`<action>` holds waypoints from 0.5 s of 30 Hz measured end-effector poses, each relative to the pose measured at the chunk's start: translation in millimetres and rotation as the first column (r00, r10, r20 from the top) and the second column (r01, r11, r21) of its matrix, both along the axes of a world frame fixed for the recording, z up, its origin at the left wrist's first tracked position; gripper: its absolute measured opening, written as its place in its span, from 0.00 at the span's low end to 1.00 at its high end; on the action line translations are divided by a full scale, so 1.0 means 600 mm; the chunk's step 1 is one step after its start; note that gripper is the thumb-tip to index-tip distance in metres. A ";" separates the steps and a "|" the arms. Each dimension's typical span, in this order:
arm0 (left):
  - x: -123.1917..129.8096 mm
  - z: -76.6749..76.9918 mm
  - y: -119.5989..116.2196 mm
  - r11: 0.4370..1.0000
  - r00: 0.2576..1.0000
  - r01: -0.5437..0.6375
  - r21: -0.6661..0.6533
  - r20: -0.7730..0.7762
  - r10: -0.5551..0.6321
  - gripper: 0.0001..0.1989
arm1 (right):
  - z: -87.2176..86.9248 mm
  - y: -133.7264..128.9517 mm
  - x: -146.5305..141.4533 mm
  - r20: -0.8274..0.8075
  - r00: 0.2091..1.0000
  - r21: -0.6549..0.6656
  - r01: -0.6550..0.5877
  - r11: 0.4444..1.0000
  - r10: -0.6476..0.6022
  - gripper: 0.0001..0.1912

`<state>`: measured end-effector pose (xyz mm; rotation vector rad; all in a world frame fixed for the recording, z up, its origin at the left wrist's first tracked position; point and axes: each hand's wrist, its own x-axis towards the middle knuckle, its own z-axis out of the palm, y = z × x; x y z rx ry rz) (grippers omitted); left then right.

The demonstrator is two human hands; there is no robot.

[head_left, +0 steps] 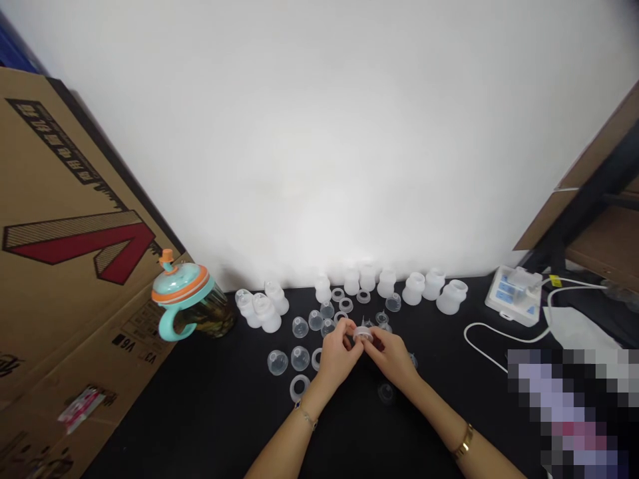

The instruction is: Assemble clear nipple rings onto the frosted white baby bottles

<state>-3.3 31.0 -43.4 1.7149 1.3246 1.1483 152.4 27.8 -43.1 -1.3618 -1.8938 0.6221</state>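
My left hand (338,356) and my right hand (393,357) meet over the black table (210,412), both pinching one small translucent ring part (363,334) between their fingertips. Around them lie several clear dome caps (300,358) and white rings (299,387). Behind, along the white wall, stands a row of translucent white bottle bodies (387,283), with a few more (264,309) at the left.
A teal and orange handled cup (186,301) stands at the left beside a large cardboard box (64,266). At the right sit a white device (514,295) with a white cable (479,346), a white cloth and a dark shelf frame (589,199).
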 end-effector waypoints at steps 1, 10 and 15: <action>0.000 0.000 0.000 1.000 1.000 0.001 0.002 -0.002 -0.001 0.07 | 0.000 0.000 0.000 0.001 1.000 0.002 0.001 1.000 -0.001 0.13; 0.001 0.002 0.000 1.000 1.000 -0.004 0.010 -0.003 0.004 0.06 | -0.003 0.000 0.001 0.012 1.000 -0.006 -0.001 1.000 0.001 0.12; 0.001 0.001 0.000 1.000 1.000 -0.006 0.006 0.000 0.006 0.06 | -0.002 -0.002 0.001 0.025 1.000 -0.003 0.013 1.000 -0.013 0.13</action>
